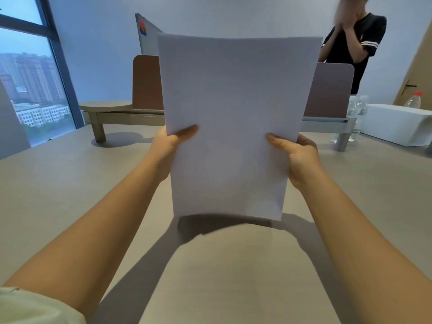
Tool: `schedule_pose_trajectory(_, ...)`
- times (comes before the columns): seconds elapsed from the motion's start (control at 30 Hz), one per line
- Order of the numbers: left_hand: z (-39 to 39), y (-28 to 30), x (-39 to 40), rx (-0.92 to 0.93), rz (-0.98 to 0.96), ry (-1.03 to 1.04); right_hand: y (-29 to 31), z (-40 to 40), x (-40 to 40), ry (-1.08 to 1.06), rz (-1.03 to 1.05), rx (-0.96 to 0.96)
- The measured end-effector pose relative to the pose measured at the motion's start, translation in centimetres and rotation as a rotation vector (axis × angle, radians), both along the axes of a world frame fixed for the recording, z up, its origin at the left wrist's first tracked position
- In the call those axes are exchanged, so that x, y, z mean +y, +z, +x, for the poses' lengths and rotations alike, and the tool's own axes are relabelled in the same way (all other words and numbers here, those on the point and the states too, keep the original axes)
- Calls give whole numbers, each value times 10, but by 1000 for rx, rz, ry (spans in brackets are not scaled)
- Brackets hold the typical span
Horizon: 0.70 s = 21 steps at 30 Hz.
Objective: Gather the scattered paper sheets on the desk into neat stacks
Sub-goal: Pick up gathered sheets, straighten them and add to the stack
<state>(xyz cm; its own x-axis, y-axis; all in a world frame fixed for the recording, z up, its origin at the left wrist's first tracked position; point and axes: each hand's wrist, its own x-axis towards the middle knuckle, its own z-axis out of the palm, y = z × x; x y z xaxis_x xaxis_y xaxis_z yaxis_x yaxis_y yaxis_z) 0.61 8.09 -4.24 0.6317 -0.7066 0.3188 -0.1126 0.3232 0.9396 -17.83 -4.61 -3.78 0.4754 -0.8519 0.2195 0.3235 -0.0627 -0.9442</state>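
Observation:
A stack of white paper sheets stands upright in front of me, its bottom edge at or just above the grey desk. My left hand grips the stack's left edge, thumb on the front face. My right hand grips the right edge the same way. The fingers behind the paper are hidden. The sheets look aligned, with a slight offset showing at the bottom right corner.
A low shelf riser and brown divider panels stand at the back of the desk. A white box and clear water bottles sit at the right. A person in a black shirt stands beyond the divider.

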Motion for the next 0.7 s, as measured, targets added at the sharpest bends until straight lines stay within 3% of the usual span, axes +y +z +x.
schedule_pose_trajectory(0.23,-1,-15,-2,-11,18,6,-14,-5,-6,70,-82,134)
schedule_pose_trajectory(0.7,-16,-20,-4,-20,-22,175,-32,6,6,-138,-101,25)
